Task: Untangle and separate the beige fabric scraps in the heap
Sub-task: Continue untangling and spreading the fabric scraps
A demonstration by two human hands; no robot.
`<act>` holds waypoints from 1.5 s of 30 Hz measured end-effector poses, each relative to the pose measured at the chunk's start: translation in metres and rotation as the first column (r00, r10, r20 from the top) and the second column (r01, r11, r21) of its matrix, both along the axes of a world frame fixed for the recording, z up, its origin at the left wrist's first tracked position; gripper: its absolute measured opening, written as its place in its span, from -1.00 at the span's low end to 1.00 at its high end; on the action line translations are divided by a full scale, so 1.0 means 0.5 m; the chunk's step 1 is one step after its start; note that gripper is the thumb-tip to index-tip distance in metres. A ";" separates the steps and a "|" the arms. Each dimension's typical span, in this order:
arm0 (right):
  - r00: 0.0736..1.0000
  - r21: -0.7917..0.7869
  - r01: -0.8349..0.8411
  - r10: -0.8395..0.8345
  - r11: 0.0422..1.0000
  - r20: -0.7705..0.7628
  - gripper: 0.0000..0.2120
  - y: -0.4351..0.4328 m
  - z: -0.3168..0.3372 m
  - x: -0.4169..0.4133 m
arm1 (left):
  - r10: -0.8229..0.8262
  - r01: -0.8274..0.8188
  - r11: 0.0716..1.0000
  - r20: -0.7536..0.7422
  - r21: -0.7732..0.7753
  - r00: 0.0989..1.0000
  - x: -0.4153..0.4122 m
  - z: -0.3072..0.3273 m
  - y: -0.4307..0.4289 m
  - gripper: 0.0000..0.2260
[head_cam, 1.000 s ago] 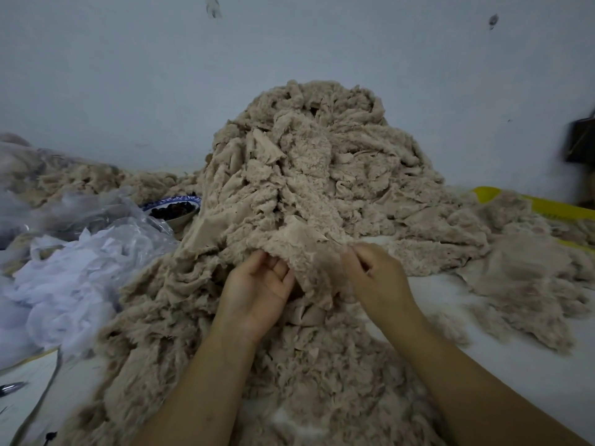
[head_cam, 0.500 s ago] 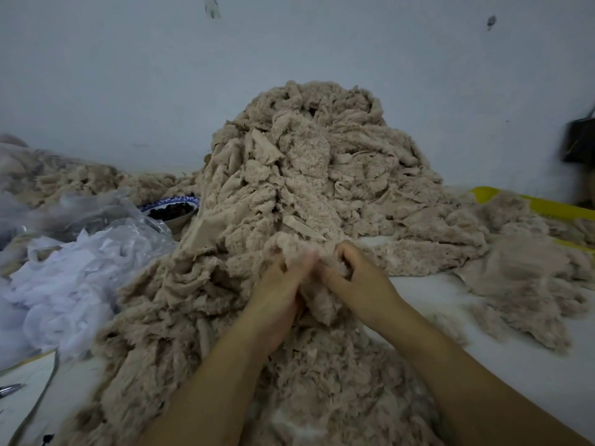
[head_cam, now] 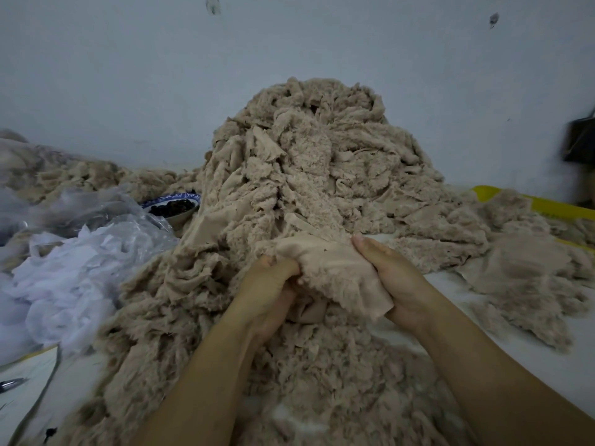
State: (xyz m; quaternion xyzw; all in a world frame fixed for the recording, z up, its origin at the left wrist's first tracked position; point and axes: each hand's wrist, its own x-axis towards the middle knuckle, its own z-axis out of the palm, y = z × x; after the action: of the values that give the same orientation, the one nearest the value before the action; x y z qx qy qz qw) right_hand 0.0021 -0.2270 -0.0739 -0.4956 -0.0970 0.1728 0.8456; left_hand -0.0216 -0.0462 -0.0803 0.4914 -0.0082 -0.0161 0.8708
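Early stage. Left hand (head_cam: 270, 284) bunches one edge of a beige scrap (head_cam: 331, 265), right hand (head_cam: 396, 278) grips the other, at the foot of the heap (head_cam: 306, 162). Heap stands tall on the bench (head_cam: 547, 365), mostly tangled; a few loose scraps (head_cam: 521, 272) lie to its right

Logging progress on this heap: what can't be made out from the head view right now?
In the head view:
- Fingertips of the left hand: buried in the beige fabric scrap it grips with the right hand.
- Blue-patterned bowl: partly behind the tall beige scrap heap; dark contents too small to identify.
- Yellow strip: mostly under scraps, cut by the right edge.
- Dark object on the wall: blurred, cut by that edge.
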 end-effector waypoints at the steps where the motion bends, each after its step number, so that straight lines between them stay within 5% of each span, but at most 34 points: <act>1: 1.000 0.014 -0.001 0.001 1.000 -0.005 -0.73 -0.001 0.000 0.003 | 0.015 -0.016 0.998 -0.019 -0.052 1.000 0.003 0.000 0.003 -0.72; 7: 1.000 0.081 0.025 -0.025 0.996 0.001 -0.86 -0.005 0.002 0.006 | 0.036 -0.042 0.972 -0.032 -0.231 0.999 0.004 0.000 0.015 -0.87; 11: 0.999 0.073 0.031 -0.035 0.997 0.042 -0.84 -0.004 0.001 0.008 | 0.046 -0.040 0.984 0.030 -0.176 0.998 -0.001 0.010 0.009 -0.67; 14: 0.993 -0.005 0.081 -0.080 0.997 0.083 -0.81 -0.003 -0.004 0.010 | 0.124 -0.114 0.988 0.099 -0.101 0.987 -0.002 0.006 0.001 -0.70; 17: 0.959 -0.239 0.230 -0.178 0.943 0.220 -0.69 0.002 -0.014 0.007 | 0.140 -0.170 0.971 0.176 0.169 0.974 -0.010 -0.001 -0.005 -0.81; 20: 0.905 -0.335 0.315 -0.175 0.888 0.388 -0.57 0.020 -0.016 -0.004 | 0.174 -0.287 0.795 0.252 0.534 0.952 -0.016 -0.015 -0.015 -0.80; 25: 0.830 -0.464 0.391 -0.087 0.795 0.550 -0.85 0.038 -0.023 -0.004 | -0.130 -0.257 0.585 0.402 0.769 0.906 -0.025 -0.030 -0.036 -0.75; 28: 0.820 -0.447 0.421 -0.121 0.789 0.560 -0.78 0.032 -0.021 -0.001 | -0.130 -0.181 0.659 0.348 0.730 0.929 -0.027 -0.030 -0.043 -0.69; 32: 0.781 -0.455 0.468 -0.113 0.758 0.615 -0.76 0.040 -0.030 -0.002 | 0.086 -0.224 0.805 0.265 0.550 0.960 -0.015 -0.036 -0.043 -0.67; 39: 0.669 -0.463 0.743 -0.531 0.483 0.521 -0.67 -0.017 -0.033 0.044 | 0.209 -0.314 0.866 0.289 0.389 0.934 -0.018 -0.034 -0.041 -0.83; 42: 0.691 -0.458 0.722 -0.569 0.518 0.446 -0.75 -0.039 -0.033 0.047 | 0.253 -0.381 0.842 0.345 0.382 0.904 -0.017 -0.021 -0.031 -0.76; 45: 0.726 -0.412 0.656 -0.377 0.632 0.576 -0.88 -0.014 -0.021 0.030 | 0.224 -0.346 0.862 0.336 0.370 0.915 -0.011 -0.032 -0.026 -0.90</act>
State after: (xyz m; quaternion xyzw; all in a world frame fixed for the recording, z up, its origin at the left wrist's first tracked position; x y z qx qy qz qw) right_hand 0.0169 -0.2342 -0.0846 -0.7641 -0.0743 -0.1791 0.6153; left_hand -0.0269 -0.0591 -0.0965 0.6604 -0.0548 0.1827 0.7263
